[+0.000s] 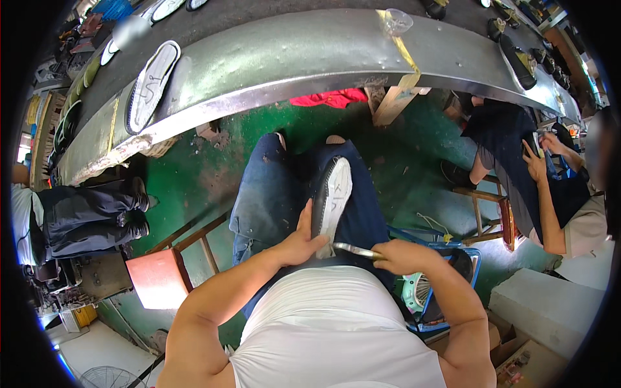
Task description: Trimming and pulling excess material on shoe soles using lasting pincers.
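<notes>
A shoe (337, 194) lies bottom up along my right thigh, its toe pointing away from me. Its underside is white with dark marks, and a black edge runs along its left side. My left hand (299, 244) grips the shoe near the heel, thumb side against its left edge. In my right hand (402, 257) is a slim shiny metal tool (356, 250); its tip reaches the heel end of the shoe. Whether the tip touches the white underside I cannot tell. My fist hides the tool's rear part.
Ahead runs a metal-edged workbench (284, 52) carrying another upturned shoe (152, 87), a clear plastic cup (396, 22) and several shoes. One person (77, 220) stands at left; another (550, 181) sits at right, hands on a shoe. A stool (158, 278) and a green fan (415, 291) flank me.
</notes>
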Tool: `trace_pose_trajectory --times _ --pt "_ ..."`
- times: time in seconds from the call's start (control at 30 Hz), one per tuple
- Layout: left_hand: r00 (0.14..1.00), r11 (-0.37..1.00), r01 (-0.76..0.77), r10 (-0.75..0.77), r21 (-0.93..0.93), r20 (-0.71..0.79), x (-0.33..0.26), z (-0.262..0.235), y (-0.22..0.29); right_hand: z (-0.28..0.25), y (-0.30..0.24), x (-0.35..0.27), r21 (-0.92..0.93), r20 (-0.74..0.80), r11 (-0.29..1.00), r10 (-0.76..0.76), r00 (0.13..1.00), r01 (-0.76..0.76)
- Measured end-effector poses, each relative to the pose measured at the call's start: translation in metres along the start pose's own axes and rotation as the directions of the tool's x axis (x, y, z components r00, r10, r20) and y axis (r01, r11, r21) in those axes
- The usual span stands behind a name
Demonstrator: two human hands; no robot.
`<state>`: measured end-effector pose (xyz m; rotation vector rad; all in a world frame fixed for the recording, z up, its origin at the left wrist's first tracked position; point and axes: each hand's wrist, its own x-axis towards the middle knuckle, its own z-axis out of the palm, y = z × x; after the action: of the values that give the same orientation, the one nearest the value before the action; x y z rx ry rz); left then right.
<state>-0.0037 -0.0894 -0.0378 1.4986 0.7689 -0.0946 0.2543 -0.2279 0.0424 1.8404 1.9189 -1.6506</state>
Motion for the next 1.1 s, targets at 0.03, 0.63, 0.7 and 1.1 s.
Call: trace_pose_trajectory --times 0.03,0.63,0.7,1.1 --pt "0.997 0.999 -0.014 0.017 0.031 -0.073 0.001 0.004 0.000 -0.007 -0.004 -0.004 0.082 0.077 0.997 -0.009 0.997 0.002" --pt "0.933 0.836 -0.307 0.170 -0.455 -0.316 -0.036 -0.167 0.177 0.034 0.029 0.057 0.905 -0.227 0.413 0.264 0.938 0.103" --pt "0.913 0.828 -0.311 0.125 -0.466 -0.388 -0.001 -0.217 0.210 0.022 0.027 0.063 0.904 -0.191 0.422 0.264 0.945 0.065" --pt "0.794 -0.125 0.514 0.444 0.848 -0.416 0.228 -0.412 0.275 0.012 0.034 0.074 0.938 -0.079 0.348 0.211 0.974 0.001"
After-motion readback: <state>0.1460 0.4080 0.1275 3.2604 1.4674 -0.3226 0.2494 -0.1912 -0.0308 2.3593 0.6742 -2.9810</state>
